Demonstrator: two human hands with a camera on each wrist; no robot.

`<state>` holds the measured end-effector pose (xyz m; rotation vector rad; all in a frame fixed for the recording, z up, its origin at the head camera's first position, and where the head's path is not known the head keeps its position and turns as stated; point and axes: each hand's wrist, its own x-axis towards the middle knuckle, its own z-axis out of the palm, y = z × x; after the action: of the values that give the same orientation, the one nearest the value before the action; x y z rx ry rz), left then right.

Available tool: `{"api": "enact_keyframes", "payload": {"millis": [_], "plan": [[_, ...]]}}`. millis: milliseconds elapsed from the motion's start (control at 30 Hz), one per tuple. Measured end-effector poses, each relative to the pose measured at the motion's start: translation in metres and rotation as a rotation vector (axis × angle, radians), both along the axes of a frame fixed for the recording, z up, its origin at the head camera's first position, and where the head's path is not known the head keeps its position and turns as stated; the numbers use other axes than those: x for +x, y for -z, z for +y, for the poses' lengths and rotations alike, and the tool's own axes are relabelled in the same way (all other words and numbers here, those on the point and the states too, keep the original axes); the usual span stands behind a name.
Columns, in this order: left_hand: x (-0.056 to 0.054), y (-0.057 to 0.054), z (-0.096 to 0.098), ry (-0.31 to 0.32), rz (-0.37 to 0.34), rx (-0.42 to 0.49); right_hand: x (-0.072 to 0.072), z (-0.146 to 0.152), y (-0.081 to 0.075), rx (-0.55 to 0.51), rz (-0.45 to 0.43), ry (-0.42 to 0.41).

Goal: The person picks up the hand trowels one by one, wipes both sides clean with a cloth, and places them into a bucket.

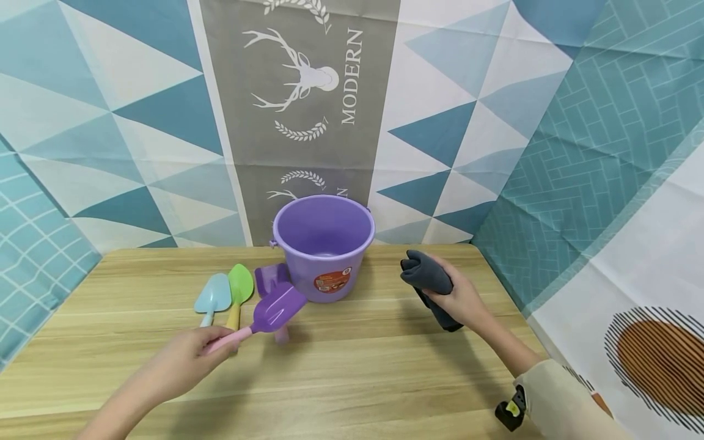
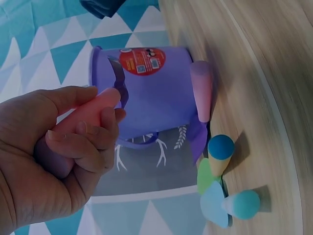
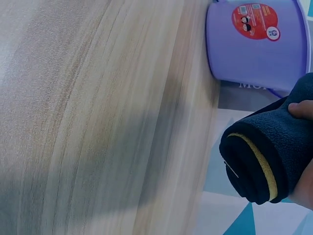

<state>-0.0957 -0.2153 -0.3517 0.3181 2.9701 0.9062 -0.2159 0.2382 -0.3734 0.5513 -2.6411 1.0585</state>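
My left hand (image 1: pixel 189 360) grips the pink handle of a purple toy shovel (image 1: pixel 279 307), holding it above the table with the scoop toward the bucket. In the left wrist view the fingers curl around the pink handle (image 2: pixel 85 117). Over the table's right side, my right hand (image 1: pixel 463 299) holds a folded dark grey cloth (image 1: pixel 429 275). Its thick layers and a yellowish edge show in the right wrist view. A purple bucket (image 1: pixel 302 269) stands upright at the back, between the two hands.
Left of the bucket lie a light blue toy shovel (image 1: pixel 213 296), a green one (image 1: pixel 241 284) with a yellow handle, and another purple shovel (image 1: pixel 268 278) beside the bucket. Patterned cloth walls (image 1: pixel 440 91) enclose the wooden table (image 1: pixel 357 379) at the back and sides.
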Motion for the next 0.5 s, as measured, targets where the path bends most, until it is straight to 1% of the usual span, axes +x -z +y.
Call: {"api": "enact_keyframes", "payload": {"millis": [167, 333, 500], "plan": [[0.000, -0.001, 0.004, 0.004, -0.024, 0.005, 0.001, -0.002, -0.001, 0.017, 0.060, -0.045], [0.000, 0.000, 0.007, 0.011, -0.014, -0.005, 0.004, -0.006, -0.004, 0.042, 0.124, -0.083], [-0.002, 0.000, 0.012, 0.014, -0.009, 0.014, 0.004, -0.009, -0.004, 0.078, 0.163, -0.110]]}}
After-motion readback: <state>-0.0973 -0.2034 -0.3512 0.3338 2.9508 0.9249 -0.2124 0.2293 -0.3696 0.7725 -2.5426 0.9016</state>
